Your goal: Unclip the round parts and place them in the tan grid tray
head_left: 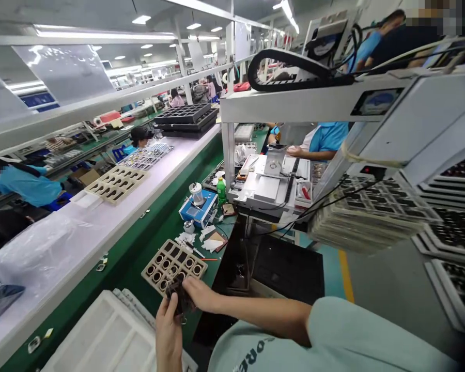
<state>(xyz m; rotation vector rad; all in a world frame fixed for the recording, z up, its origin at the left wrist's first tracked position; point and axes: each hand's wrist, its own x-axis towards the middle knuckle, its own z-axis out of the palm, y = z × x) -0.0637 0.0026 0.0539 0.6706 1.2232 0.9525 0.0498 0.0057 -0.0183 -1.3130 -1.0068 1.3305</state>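
Note:
My left hand is closed around a cluster of dark, shiny parts, whose exact kind I cannot make out. From the right, my right hand reaches over the same parts with its fingers curled on them. Just beyond both hands lies a beige compartment tray, tilted in view. Several of its pockets hold round, dark rings with light rims, while others at its far end show only dark bottoms. The hands and the dark parts cover the tray's near corner.
White trays are stacked at the lower left. Past the beige tray stand a blue device and a green bottle. A white gantry machine rises ahead; behind it a co-worker's arm shows. A shelf runs along the left.

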